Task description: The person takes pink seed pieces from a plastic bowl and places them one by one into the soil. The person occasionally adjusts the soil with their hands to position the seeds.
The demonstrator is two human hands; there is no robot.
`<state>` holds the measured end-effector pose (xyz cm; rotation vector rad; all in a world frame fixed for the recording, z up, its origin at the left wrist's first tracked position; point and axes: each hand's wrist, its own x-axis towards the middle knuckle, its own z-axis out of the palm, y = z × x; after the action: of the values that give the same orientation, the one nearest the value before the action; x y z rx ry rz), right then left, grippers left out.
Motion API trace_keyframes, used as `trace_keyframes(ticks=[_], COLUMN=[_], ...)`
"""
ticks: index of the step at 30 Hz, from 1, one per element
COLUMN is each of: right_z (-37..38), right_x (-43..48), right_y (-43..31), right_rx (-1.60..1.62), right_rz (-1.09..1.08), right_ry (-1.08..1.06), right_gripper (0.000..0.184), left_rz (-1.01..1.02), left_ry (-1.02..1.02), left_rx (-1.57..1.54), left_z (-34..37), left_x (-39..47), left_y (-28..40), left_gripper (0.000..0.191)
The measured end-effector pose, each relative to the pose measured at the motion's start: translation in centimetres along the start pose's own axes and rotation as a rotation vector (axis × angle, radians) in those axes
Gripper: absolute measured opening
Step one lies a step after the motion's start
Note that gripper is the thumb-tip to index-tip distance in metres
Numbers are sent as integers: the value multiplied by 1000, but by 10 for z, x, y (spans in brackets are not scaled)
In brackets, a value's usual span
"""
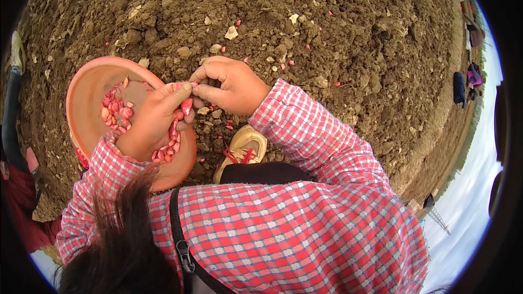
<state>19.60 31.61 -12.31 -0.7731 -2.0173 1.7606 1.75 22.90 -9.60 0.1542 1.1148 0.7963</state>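
My left hand is over an orange-brown basin, curled around several pink-coated cloves that look like garlic cloves. Between its thumb tip and the fingertips of my right hand is a small pink piece, apparently a clove. The right hand meets the left just past the basin's rim, knuckles up. More pink cloves lie in the basin, some with paler, tan skins. My left wrist and forearm hide part of its inside.
Loose, cloddy soil spreads ahead, dotted with pale stones and pink bits. My tan shoe with red laces stands beside the basin. A person in a dark red sleeve is at the left edge. Other people are far right.
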Motion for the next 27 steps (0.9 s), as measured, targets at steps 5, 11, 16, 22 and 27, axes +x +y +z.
trace_keyframes(ticks=[5,11,16,22,27], right_z=[-102,-148,-144,-142,-111], right_x=[44,108,129,103,51], right_y=[56,134,130,134,92], right_rx=[-186,-1056,-1151,-926,-510], right_rz=[620,844,957,830,391], right_ry=[454,384,261,423,690], right_gripper=[28,32,33,32,28], left_rz=[-5,-85,-10,-48,42], left_ry=[-9,9,-57,-79,-139], left_rx=[-22,-69,-89,-225,-158], left_z=[11,-1,-7,-1,4], left_x=[17,16,17,17,27], left_y=[6,19,21,27,27], left_gripper=[30,31,35,38,42])
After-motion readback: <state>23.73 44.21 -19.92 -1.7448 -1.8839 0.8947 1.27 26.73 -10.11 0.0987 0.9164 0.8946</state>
